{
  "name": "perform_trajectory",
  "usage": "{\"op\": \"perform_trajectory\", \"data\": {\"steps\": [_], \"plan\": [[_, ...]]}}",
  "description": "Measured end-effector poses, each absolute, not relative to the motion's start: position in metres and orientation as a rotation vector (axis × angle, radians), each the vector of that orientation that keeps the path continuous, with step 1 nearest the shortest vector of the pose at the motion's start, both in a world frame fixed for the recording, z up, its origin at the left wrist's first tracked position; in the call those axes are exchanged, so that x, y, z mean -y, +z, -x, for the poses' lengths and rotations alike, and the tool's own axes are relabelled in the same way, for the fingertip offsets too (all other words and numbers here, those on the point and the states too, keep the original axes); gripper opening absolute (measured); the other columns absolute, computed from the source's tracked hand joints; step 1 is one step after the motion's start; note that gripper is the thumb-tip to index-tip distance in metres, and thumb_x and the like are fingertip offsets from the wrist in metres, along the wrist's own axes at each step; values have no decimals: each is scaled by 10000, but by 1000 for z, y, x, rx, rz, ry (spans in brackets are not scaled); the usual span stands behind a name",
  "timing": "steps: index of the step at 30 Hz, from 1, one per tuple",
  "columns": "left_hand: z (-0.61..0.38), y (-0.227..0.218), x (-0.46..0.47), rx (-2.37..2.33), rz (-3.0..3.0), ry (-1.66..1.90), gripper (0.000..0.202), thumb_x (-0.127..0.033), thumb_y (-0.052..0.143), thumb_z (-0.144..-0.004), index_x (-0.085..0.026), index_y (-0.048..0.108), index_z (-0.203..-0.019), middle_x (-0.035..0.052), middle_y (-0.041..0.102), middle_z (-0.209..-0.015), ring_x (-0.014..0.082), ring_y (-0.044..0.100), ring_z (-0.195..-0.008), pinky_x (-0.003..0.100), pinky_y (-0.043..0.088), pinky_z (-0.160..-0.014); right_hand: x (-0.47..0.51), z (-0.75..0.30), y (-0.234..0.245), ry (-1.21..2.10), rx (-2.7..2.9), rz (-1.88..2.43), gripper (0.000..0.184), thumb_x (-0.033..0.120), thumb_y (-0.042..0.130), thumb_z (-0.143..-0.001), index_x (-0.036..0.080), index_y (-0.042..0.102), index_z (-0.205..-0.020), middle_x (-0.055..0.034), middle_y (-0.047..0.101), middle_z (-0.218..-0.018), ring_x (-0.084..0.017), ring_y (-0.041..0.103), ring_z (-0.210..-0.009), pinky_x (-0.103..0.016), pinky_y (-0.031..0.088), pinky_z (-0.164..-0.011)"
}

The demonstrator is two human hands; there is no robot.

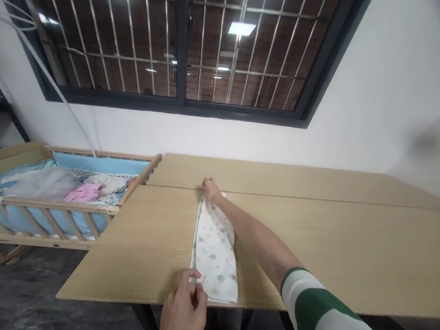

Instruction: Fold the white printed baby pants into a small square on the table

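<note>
One white cloth (214,250) with small printed figures is lying folded on the wooden bench (332,247), stretching from the bench's near edge toward the seam along its far part. The right hand (210,188) is resting near that seam, its grip grasping the cloth's far end. At the bench's near edge, the left hand (189,298) is curling its fingers beside the cloth's lower left corner; whether this grip is pinching fabric, I cannot tell. A green-and-white sleeve (319,304) is crossing the bench's near edge. Left of the bench, a wooden crib (140,179) is holding a pink cloth (84,193) among other fabrics.
</note>
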State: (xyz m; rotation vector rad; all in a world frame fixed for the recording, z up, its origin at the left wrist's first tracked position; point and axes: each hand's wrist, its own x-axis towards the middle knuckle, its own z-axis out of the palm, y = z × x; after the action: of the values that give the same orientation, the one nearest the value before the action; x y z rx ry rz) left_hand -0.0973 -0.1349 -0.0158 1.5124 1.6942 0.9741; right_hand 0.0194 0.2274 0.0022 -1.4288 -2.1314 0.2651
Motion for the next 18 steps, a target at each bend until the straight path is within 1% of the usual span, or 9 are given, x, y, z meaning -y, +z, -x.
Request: {"op": "perform_trajectory", "data": {"steps": [5, 8, 10, 13, 14, 16, 18], "plan": [[108, -33, 136, -1827, -1721, 858, 227, -201, 437, -938, -269, 566, -1112, -62, 602, -604, 193, 653, -604, 272, 338, -577, -225, -12, -4, 292, 2093, 1561, 321, -4, 537, -673, 202, 534, -918, -51, 512, -999, -178, 509, -800, -298, 484, -779], [107, -34, 137, -1895, -1863, 820, 221, -184, 450, -939, -270, 573, -1101, -61, 644, -618, 202, 667, -579, 283, 342, -543, -223, -10, 2, 312, 2111, 1558, 278, 13, 538, -728, 185, 554, -945, -76, 526, -1043, -191, 542, -846, -314, 485, -822], [105, -33, 139, -2022, -2006, 858, 175, -205, 451, -959, -255, 587, -1058, -36, 680, -663, 223, 679, -603, 303, 375, -560, -215, -7, 8, 323, 2128, 1524, 225, 62, 531, -809, 179, 566, -998, -93, 535, -1090, -199, 566, -877, -339, 487, -860], [100, -30, 146, -2196, -2244, 1051, 130, -283, 489, -981, -228, 606, -990, 30, 719, -809, 259, 693, -741, 352, 448, -682, -182, -6, 20, 353, 2203, 1379, 198, 201, 530, -933, 186, 576, -1126, -108, 560, -1187, -208, 605, -976, -367, 482, -938], [97, -29, 148, -2193, -2327, 1113, 136, -303, 509, -978, -219, 613, -1002, 48, 722, -866, 260, 689, -779, 363, 458, -716, -164, -7, 25, 381, 2271, 1270, 233, 258, 536, -961, 188, 571, -1181, -115, 572, -1225, -217, 612, -1037, -376, 475, -970], [91, -30, 154, -2122, -2495, 1178, 206, -324, 534, -965, -195, 625, -1098, 82, 724, -986, 252, 683, -855, 359, 469, -751, -117, -13, 36, 470, 2460, 960, 365, 367, 540, -996, 183, 538, -1311, -141, 583, -1325, -247, 586, -1198, -408, 447, -1044], [82, -33, 160, -2061, -2630, 1199, 337, -333, 530, -953, -153, 602, -1229, 130, 705, -1157, 265, 670, -1008, 358, 480, -817, -63, -23, 47, 594, 2672, 659, 535, 463, 531, -1007, 189, 457, -1460, -154, 511, -1486, -268, 487, -1369, -434, 376, -1140]]}}
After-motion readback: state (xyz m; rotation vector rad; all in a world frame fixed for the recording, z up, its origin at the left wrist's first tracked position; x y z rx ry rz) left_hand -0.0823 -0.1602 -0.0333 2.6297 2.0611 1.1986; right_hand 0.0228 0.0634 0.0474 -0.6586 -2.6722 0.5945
